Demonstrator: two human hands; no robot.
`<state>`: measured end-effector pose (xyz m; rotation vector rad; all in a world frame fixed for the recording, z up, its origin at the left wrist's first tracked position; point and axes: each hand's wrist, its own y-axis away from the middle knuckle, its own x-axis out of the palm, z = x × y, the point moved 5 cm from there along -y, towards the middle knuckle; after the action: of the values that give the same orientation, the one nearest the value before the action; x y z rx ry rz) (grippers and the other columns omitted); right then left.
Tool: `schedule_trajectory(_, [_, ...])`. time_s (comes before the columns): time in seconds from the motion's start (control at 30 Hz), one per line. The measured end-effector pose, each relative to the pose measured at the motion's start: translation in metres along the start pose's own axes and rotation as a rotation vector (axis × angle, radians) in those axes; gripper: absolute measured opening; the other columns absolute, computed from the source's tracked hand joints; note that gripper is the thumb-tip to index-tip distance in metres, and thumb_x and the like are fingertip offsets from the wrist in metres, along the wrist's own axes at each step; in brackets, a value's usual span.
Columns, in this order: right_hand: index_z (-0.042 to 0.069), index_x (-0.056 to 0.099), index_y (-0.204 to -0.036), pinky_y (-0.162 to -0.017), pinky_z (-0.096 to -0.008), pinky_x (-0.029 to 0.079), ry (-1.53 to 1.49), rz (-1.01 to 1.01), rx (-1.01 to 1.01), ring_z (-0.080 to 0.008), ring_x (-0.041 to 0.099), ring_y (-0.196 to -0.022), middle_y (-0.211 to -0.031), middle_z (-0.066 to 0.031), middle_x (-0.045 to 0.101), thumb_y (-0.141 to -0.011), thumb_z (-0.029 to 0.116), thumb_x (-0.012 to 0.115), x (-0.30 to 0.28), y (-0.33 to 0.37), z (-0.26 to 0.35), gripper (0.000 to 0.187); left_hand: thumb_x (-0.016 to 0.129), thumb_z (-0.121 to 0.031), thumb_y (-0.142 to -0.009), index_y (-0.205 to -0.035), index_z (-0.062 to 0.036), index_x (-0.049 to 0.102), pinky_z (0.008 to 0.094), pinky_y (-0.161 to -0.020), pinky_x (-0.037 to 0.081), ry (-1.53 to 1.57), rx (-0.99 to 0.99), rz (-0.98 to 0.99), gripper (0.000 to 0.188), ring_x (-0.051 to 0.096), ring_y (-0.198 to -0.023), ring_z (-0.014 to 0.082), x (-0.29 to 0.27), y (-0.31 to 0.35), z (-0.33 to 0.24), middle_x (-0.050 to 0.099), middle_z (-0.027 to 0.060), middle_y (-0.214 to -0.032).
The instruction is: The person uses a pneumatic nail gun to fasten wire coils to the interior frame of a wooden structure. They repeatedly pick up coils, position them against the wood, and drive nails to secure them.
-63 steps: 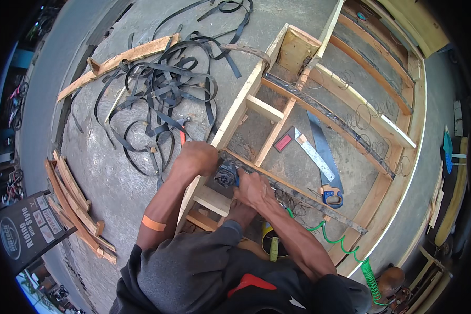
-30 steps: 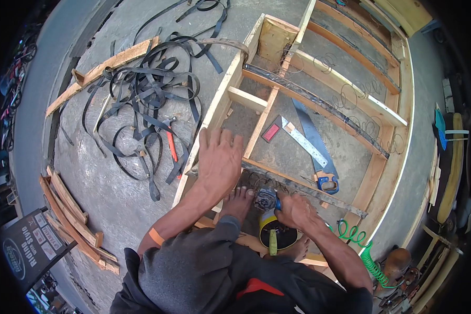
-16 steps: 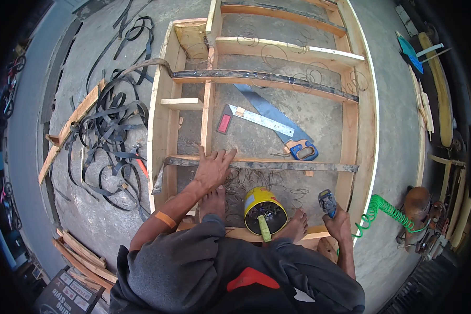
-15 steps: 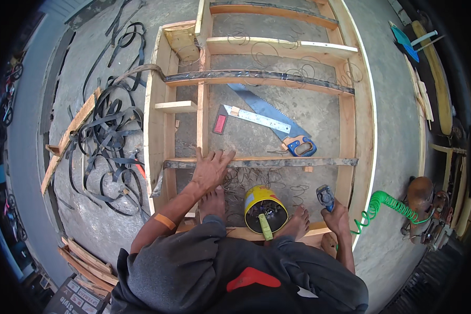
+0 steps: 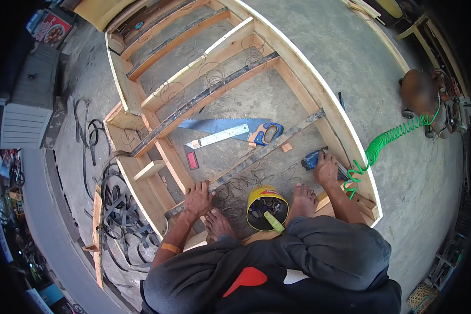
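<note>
My left hand (image 5: 198, 199) is closed over the near wooden crossbar (image 5: 230, 171), which has a dark strap along its top, beside a lengthwise rail of the wooden frame (image 5: 293, 47). In my right hand (image 5: 327, 170) is a blue air stapler (image 5: 311, 159), inside the frame near its right side, its nose turned left. A green coiled hose (image 5: 384, 144) runs close by it. Between my feet stands a yellow bucket (image 5: 252, 194) of dark small pieces, with a light green handle-like object (image 5: 273, 222) leaning out.
Beyond the crossbar, a handsaw (image 5: 230, 125) and a square (image 5: 220, 137) lie on the concrete floor. Loose wire springs (image 5: 235, 191) lie by the bucket. Black straps (image 5: 115, 209) and a wooden strip (image 5: 97, 235) lie left. An air compressor (image 5: 421, 94) stands at right.
The view has swung, so the frame now slants. The stapler has moved inward beside the frame's right side and turned its nose left. My left hand stays on the near crossbar.
</note>
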<state>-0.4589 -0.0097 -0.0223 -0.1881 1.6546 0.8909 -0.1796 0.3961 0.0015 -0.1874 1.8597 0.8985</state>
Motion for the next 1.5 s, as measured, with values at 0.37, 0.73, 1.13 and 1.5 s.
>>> schedule_trajectory(0.37, [0.012, 0.079, -0.104, -0.098, -0.0405, 0.052, -0.310, 0.004, -0.596, -0.0294, 0.066, -0.111, -0.099, -0.0084, 0.073, -0.092, 0.022, 0.069, -0.036, 0.029, 0.062, 0.018, 0.064, -0.035, -0.098, -0.149, -0.0062, 0.048, 0.0540, -0.108, 0.047, -0.182, 0.237, 0.251, 0.061, 0.057, -0.130, 0.0443, -0.124, -0.013, -0.051, 0.057, 0.0247, -0.141])
schedule_trajectory(0.73, [0.005, 0.071, -0.128, -0.048, -0.0277, 0.050, -1.675, -0.066, 0.105, -0.0073, 0.050, -0.054, -0.065, 0.0024, 0.050, -0.106, 0.031, 0.063, -0.130, 0.017, 0.035, 0.035, 0.070, -0.030, -0.100, -0.152, -0.0060, 0.042, 0.0397, -0.102, 0.051, 0.859, 0.489, 0.131, 0.064, 0.065, -0.118, 0.0253, -0.121, -0.119, -0.227, 0.063, 0.0208, -0.129])
schedule_trajectory(1.13, [0.009, 0.068, -0.131, -0.053, -0.0304, 0.055, -1.804, 0.256, 0.117, -0.0089, 0.052, -0.058, -0.074, 0.0016, 0.056, -0.105, 0.034, 0.064, -0.065, 0.002, 0.048, 0.036, 0.063, -0.022, -0.105, -0.121, -0.0002, 0.064, 0.0292, -0.068, 0.057, 1.180, 0.148, 0.022, 0.027, 0.069, -0.080, 0.0151, -0.066, -0.153, -0.241, 0.071, 0.0066, -0.094])
schedule_trajectory(1.5, [0.013, 0.055, -0.150, -0.084, -0.0349, 0.056, -1.019, -0.194, -0.353, -0.0249, 0.068, -0.088, -0.129, -0.0162, 0.058, -0.088, 0.010, 0.067, -0.146, 0.014, 0.063, 0.062, 0.061, -0.010, -0.100, -0.111, 0.0001, 0.072, 0.0377, -0.059, 0.058, 1.255, -0.191, -0.300, 0.018, 0.073, -0.065, 0.0232, -0.083, -0.155, -0.233, 0.076, 0.0159, -0.087])
